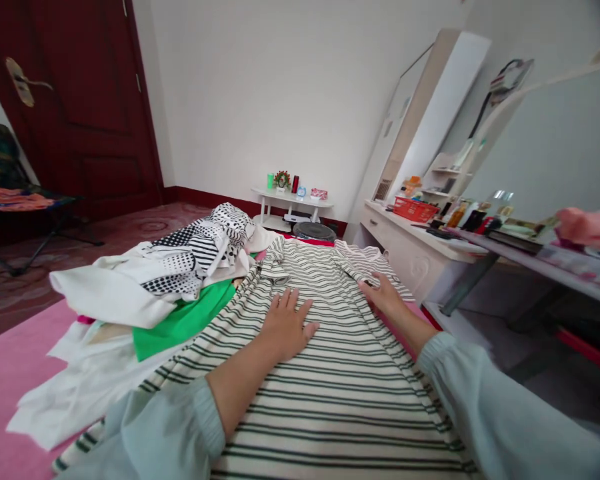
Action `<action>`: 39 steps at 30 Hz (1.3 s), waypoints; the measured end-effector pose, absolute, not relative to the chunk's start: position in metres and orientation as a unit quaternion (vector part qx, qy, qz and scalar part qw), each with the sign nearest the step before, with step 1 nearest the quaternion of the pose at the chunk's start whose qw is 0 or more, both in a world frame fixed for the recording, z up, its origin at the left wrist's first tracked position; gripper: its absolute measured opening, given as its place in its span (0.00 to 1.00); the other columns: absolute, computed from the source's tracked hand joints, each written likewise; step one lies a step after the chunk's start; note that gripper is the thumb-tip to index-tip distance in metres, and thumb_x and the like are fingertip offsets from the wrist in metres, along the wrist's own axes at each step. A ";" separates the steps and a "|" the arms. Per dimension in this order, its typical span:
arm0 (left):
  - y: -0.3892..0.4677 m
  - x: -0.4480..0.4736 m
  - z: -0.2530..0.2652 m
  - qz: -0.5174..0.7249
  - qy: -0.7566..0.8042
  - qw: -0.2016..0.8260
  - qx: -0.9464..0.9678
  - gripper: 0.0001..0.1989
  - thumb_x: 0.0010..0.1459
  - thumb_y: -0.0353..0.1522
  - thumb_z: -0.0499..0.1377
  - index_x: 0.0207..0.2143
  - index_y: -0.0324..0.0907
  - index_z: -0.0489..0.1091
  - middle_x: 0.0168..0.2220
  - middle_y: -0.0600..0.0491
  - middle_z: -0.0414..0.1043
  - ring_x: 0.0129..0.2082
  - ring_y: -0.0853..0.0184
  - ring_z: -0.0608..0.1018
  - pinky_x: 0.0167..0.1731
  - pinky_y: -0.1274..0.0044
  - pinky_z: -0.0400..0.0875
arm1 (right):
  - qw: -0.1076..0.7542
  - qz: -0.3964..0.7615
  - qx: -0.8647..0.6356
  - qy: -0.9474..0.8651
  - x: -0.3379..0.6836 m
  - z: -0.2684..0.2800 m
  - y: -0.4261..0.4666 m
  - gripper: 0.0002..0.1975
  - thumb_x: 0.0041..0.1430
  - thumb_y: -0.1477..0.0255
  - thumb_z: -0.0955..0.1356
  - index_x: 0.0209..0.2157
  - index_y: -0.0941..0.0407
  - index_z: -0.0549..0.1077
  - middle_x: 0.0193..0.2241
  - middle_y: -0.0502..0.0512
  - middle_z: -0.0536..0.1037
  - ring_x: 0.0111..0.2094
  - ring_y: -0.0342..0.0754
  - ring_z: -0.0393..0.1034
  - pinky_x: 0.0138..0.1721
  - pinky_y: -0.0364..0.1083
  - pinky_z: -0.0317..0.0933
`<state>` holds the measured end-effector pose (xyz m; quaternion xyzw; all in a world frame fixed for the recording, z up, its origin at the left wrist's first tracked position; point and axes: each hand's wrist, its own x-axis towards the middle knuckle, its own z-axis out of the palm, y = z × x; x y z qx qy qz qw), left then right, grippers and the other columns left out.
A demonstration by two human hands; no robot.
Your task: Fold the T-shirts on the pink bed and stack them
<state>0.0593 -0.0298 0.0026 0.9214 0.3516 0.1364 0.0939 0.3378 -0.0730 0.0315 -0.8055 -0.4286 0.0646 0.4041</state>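
A cream garment with dark green stripes (330, 387) lies spread flat on a pink bed cover (10, 373) in front of me. My left hand (286, 327) rests palm down on its middle, fingers apart. My right hand (384, 293) lies on the garment's right edge near a sleeve, fingers spread against the cloth. Both my arms wear pale grey-green sleeves.
A heap of clothes (170, 280), white, green and black-and-white patterned, sits to the left of the striped garment. A white dresser (415, 247) with a red basket (414, 209) and bottles stands at the right. A low white table (290, 200), a dark red door (80, 100) and a folding chair (15, 193) are farther off.
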 end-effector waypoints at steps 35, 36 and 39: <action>-0.032 0.057 0.007 0.136 0.339 0.105 0.925 0.30 0.62 0.50 0.43 0.64 0.52 0.54 0.68 0.46 0.43 0.67 0.49 0.45 0.63 0.54 0.39 | 0.127 -0.005 -0.853 -0.506 0.353 0.024 -0.165 0.23 0.56 0.52 0.62 0.39 0.56 0.74 0.29 0.56 0.79 0.31 0.53 0.74 0.31 0.46 0.62; -0.033 0.057 0.006 0.140 0.339 0.099 0.925 0.30 0.62 0.50 0.43 0.64 0.52 0.54 0.68 0.46 0.44 0.67 0.49 0.46 0.63 0.54 0.40 | 0.145 -0.013 -0.846 -0.513 0.345 0.022 -0.174 0.23 0.56 0.54 0.63 0.44 0.56 0.73 0.30 0.56 0.79 0.32 0.53 0.74 0.31 0.46 0.63; -0.033 0.056 0.005 0.146 0.340 0.086 0.925 0.29 0.63 0.49 0.42 0.64 0.52 0.54 0.68 0.47 0.46 0.67 0.50 0.48 0.63 0.55 0.41 | 0.196 -0.016 -0.818 -0.541 0.331 0.025 -0.198 0.27 0.57 0.59 0.62 0.55 0.57 0.65 0.33 0.56 0.79 0.34 0.53 0.75 0.33 0.46 0.64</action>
